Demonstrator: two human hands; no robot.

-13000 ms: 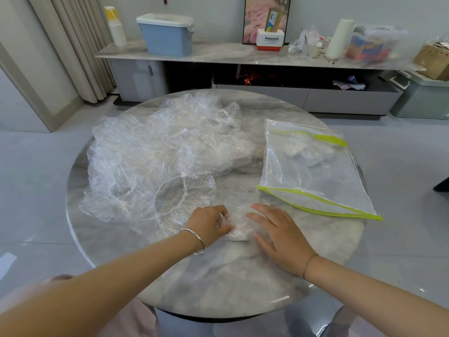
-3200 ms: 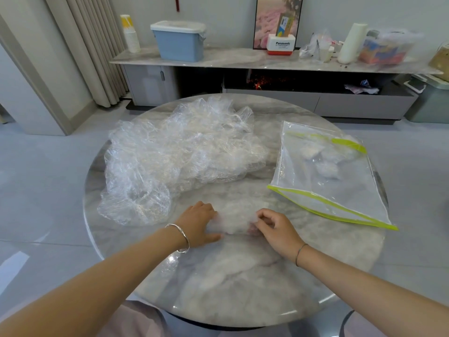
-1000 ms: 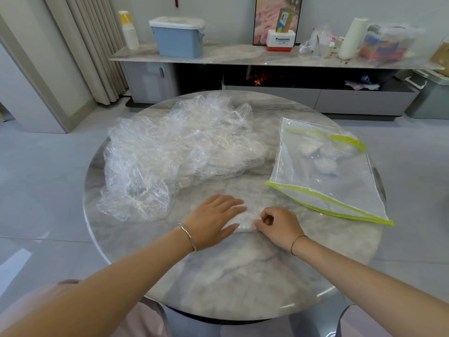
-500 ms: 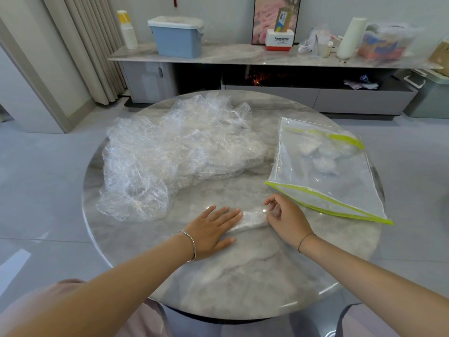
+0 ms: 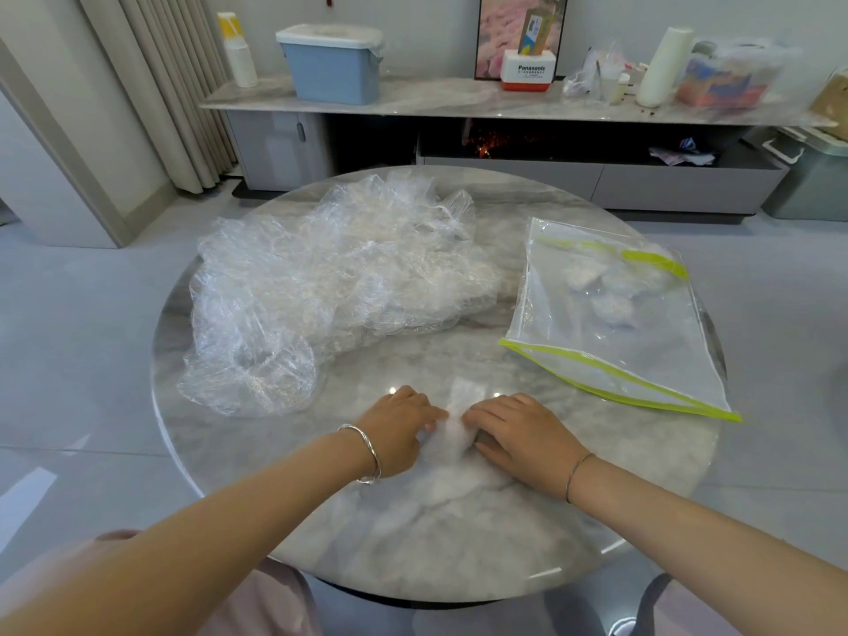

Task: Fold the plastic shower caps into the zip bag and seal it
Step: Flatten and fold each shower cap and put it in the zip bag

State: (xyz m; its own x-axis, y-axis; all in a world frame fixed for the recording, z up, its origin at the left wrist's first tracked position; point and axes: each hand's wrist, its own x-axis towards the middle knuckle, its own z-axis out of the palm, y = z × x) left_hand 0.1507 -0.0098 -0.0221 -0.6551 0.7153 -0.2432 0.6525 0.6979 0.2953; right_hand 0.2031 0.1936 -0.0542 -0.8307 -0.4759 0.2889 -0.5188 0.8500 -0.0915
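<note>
A small folded clear shower cap (image 5: 455, 413) lies on the round marble table (image 5: 459, 534) near its front. My left hand (image 5: 398, 429) pinches its left side with curled fingers. My right hand (image 5: 521, 433) lies on its right side, fingers nearly straight and pressing down. A big heap of crumpled clear shower caps (image 5: 330, 286) covers the table's left and middle. The clear zip bag (image 5: 642, 360) with lime-green edges lies at the right, its mouth facing me, with a few folded caps (image 5: 605, 291) inside.
Behind the table runs a long low cabinet (image 5: 459, 101) with a blue lidded bin (image 5: 332, 64), cups, a white roll and boxes. Curtains (image 5: 160, 84) hang at the back left. Grey tiled floor surrounds the table.
Half a second ago my left hand lay flat and my right hand pinched the cap's right end. Both hands have closed in, and the cap is now a shorter bundle between them.
</note>
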